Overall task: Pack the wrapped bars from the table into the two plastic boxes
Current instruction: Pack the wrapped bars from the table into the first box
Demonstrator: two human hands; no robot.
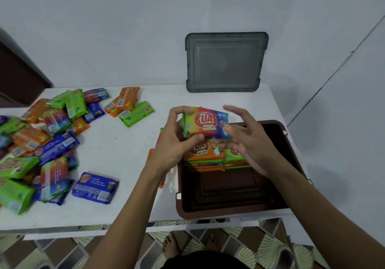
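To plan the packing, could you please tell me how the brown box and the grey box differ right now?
The brown box lies flat, open side up, near the front edge of the table; the grey box stands on edge against the wall. The brown box holds stacked wrapped bars at its far end; the grey box shows none. Both are rectangular plastic with rounded corners.

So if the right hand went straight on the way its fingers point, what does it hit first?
The rainbow-wrapped bar gripped by the left hand. The right hand points at its right end; its thumb may already touch it.
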